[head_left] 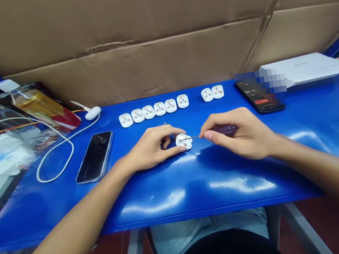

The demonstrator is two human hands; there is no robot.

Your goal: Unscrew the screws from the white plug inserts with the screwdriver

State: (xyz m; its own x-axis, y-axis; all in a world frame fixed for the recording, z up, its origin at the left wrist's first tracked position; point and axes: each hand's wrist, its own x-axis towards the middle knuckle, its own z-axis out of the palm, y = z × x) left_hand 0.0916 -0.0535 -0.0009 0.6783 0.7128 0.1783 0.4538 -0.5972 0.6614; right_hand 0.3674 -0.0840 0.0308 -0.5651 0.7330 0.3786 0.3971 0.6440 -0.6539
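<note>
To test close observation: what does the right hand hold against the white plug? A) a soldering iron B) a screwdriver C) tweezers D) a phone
B. The right hand pinches a purple-handled screwdriver, its thin metal shaft touching the white plug under the left hand.

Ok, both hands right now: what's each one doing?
Left hand: closed, holding a white electrical plug.
Right hand: closed, holding a purple-handled screwdriver.

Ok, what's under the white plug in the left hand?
The white plug appears to rest on the blue table, held by the left hand. Its underside and the tabletop directly beneath it are covered, so neither can be seen.
</note>
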